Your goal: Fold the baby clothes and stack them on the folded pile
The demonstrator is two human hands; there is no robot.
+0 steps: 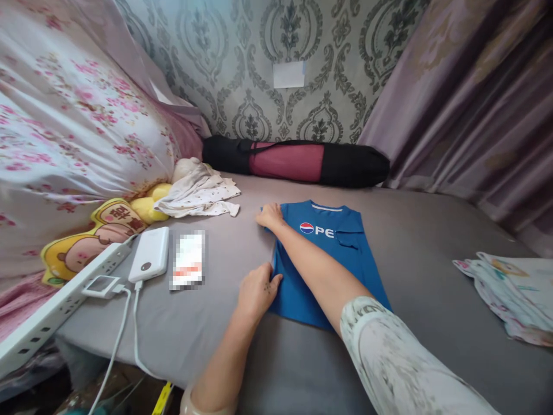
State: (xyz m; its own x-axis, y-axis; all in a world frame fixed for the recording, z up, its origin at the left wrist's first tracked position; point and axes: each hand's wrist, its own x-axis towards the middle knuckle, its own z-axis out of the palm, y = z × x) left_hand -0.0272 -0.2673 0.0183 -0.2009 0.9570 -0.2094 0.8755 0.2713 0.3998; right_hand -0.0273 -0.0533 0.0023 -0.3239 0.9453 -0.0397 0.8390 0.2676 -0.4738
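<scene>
A blue T-shirt [298,288] lies flat on the bed, its neckline facing away from me. A round logo and the letters "PE" cross its chest, and the sleeve at its right is folded inward over the print. My right hand [270,217] reaches across the shirt, its fingers closed on the sleeve at the shirt's left. Lower down, my left hand [257,291] grips the left side edge, with thumb and fingers pressed together. My right forearm covers part of the shirt's middle.
On the grey bed [415,242] are a folded patterned cloth [514,294], a crumpled white cloth [203,193], a power bank [150,253], a blurred-out packet [188,259] and a power strip [64,302] with cables. A black and red long bag [287,161] lies along the wall.
</scene>
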